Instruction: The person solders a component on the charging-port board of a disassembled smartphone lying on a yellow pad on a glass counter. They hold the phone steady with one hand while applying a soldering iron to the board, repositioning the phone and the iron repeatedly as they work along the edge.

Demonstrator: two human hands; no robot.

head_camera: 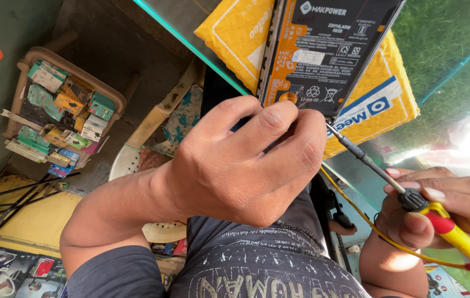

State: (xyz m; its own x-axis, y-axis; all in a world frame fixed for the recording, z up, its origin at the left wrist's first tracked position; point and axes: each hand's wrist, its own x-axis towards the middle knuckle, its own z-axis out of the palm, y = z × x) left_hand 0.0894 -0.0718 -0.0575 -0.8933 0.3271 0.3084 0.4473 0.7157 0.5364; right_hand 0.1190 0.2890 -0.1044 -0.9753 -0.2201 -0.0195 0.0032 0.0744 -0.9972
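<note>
My left hand (246, 160) pinches the phone battery (323, 49) edge. My right hand (439, 212) grips the soldering iron (411, 193), tip at the battery corner. Next I need a steady touch.

yellow-handled soldering iron (444, 229), yellow padded envelope (235, 33), black-orange battery (323, 49).

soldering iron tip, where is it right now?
In the head view, right of centre: the soldering iron, held in the right hand, has its tip at the lower edge of the black-and-orange battery, beside the left hand.
</note>
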